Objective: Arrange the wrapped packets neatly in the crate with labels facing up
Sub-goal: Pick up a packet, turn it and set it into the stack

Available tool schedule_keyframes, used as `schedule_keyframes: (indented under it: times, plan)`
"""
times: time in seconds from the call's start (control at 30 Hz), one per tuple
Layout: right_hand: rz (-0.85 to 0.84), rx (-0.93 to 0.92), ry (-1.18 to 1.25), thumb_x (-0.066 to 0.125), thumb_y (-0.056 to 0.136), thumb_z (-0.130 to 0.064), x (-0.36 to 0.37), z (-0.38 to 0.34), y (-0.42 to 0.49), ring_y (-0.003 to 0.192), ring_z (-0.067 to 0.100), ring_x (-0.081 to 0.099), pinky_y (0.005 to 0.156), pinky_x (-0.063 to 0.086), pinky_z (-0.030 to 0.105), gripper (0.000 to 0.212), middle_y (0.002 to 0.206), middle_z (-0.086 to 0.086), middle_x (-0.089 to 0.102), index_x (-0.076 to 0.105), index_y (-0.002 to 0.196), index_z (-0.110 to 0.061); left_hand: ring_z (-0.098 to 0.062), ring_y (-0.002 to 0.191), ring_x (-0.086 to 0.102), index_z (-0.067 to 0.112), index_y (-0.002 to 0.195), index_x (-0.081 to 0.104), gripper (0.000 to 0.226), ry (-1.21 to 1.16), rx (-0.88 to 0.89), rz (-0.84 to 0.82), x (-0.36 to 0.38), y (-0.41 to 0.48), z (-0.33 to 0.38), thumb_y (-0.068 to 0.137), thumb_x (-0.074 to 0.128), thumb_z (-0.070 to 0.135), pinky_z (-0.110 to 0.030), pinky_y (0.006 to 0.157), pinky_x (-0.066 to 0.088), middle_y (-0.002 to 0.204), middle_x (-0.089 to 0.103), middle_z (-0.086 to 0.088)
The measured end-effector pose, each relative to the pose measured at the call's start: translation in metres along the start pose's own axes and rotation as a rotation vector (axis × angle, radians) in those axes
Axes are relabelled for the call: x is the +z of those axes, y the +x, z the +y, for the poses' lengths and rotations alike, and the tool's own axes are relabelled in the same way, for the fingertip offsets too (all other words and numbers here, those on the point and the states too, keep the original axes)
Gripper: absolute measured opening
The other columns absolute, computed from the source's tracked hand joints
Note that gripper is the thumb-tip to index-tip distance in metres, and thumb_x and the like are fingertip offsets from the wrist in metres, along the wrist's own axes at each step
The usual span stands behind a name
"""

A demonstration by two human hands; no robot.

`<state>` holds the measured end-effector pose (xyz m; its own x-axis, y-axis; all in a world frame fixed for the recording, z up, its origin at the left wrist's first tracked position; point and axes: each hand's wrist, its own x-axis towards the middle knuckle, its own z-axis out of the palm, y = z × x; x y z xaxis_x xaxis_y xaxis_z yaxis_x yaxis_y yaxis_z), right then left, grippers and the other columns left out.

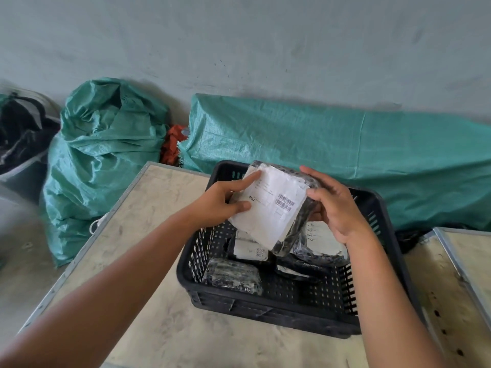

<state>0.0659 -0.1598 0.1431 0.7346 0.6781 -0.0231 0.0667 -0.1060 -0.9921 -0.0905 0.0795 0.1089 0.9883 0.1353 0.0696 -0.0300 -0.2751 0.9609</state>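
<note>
A black perforated plastic crate (pixel 276 312) stands on a worn table. Above it I hold a black wrapped packet (pixel 276 208) with a large white barcode label facing up. My left hand (pixel 225 200) grips its left edge, forefinger stretched along the top of the label. My right hand (pixel 337 205) clasps its right side. Inside the crate lie several more packets: one with a white label at the right (pixel 322 241), one with a QR label in the middle (pixel 249 249), a dark one without a visible label at the near left (pixel 232 277), and another dark one (pixel 295 270).
The table (pixel 148 235) has a metal rim; a second table (pixel 467 274) stands to the right with a narrow gap between. Green woven sacks (pixel 103 160) and a long green bundle (pixel 345 147) lie against the grey wall. A bin with dark items (pixel 21 139) sits far left.
</note>
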Motion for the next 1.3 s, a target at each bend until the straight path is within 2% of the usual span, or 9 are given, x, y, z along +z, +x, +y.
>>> schedule_keyframes:
  times: [0.1,0.23,0.37,0.6,0.67,0.73,0.83,1.03,1.3]
  plan:
    - [0.11,0.001,0.027,0.084,0.077,-0.041,0.001,0.011,0.01,0.119,0.001,0.064,0.104,0.048,0.034,0.056,0.13,-0.015,0.069,0.068,0.13,-0.046,0.004,0.13,0.041,0.057,0.144,0.045,0.07,0.014,-0.084,0.068,0.007,0.009,-0.007,0.098,0.068,0.009,-0.025,0.108,0.036,0.137,0.043,0.031]
    - [0.132,0.035,-0.156,0.084,0.081,-0.04,0.009,0.042,0.015,0.131,0.001,0.05,0.09,0.049,0.021,0.076,0.146,-0.022,0.05,0.048,0.147,-0.049,-0.003,0.107,0.064,0.046,0.15,0.042,0.068,-0.027,-0.255,0.207,0.023,0.025,-0.023,0.098,0.067,0.01,-0.027,0.091,0.057,0.154,0.049,0.001]
    - [0.08,0.177,-0.393,0.087,0.082,-0.023,0.031,0.082,0.028,0.147,0.023,0.036,0.112,0.04,0.044,0.096,0.164,-0.002,0.034,0.031,0.16,-0.036,-0.019,0.09,0.07,0.039,0.161,0.018,0.08,0.13,-0.429,0.202,0.042,0.041,-0.054,0.101,0.061,0.008,-0.028,0.069,0.061,0.149,0.052,-0.007]
    - [-0.136,0.364,-0.588,0.09,0.079,-0.015,0.059,0.139,0.042,0.136,0.027,0.048,0.105,0.042,0.035,0.122,0.159,0.009,0.042,0.005,0.165,-0.025,-0.017,0.08,0.062,0.048,0.16,0.001,0.099,0.259,-0.624,0.06,0.064,0.046,-0.103,0.095,0.057,-0.002,-0.024,0.053,0.052,0.129,0.054,-0.011]
    - [-0.149,0.38,-0.653,0.089,0.08,-0.018,0.063,0.147,0.044,0.134,0.031,0.051,0.104,0.044,0.038,0.122,0.155,0.012,0.045,0.002,0.165,-0.026,-0.029,0.111,0.064,0.051,0.158,-0.01,0.112,0.307,-0.664,-0.032,0.064,0.047,-0.114,0.091,0.065,-0.001,-0.024,0.06,0.054,0.16,0.029,-0.022]
    - [-0.173,0.381,-0.739,0.087,0.082,-0.022,0.067,0.153,0.047,0.133,0.033,0.051,0.103,0.044,0.038,0.121,0.155,0.017,0.043,-0.001,0.165,-0.027,-0.038,0.147,0.033,0.048,0.155,-0.021,0.126,0.367,-0.69,-0.123,0.064,0.047,-0.122,0.087,0.076,0.005,-0.033,0.09,0.055,0.169,-0.005,-0.02]
    - [-0.214,0.41,-0.85,0.08,0.09,-0.026,0.074,0.161,0.049,0.148,0.039,0.034,0.115,0.036,0.04,0.111,0.17,0.023,0.004,0.0,0.165,-0.021,-0.042,0.153,0.016,0.043,0.156,-0.019,0.133,0.443,-0.711,-0.203,0.069,0.048,-0.135,0.08,0.085,0.012,-0.042,0.112,0.039,0.165,-0.027,-0.017]
    - [-0.224,0.408,-0.84,0.072,0.096,-0.025,0.072,0.174,0.048,0.155,0.034,0.019,0.121,0.024,0.035,0.098,0.167,0.015,-0.028,0.003,0.165,-0.013,-0.041,0.155,0.006,0.028,0.161,-0.014,0.13,0.569,-0.644,-0.173,0.075,0.048,-0.148,0.079,0.086,0.018,-0.053,0.121,0.026,0.165,-0.027,-0.016]
    - [-0.147,0.375,-0.771,0.079,0.091,-0.025,0.069,0.176,0.041,0.156,0.031,0.019,0.122,0.02,0.035,0.096,0.171,0.011,-0.013,0.017,0.164,-0.014,-0.038,0.155,-0.002,0.023,0.161,-0.015,0.126,0.604,-0.603,-0.144,0.075,0.042,-0.154,0.082,0.084,0.021,-0.053,0.124,0.016,0.166,-0.026,-0.014]
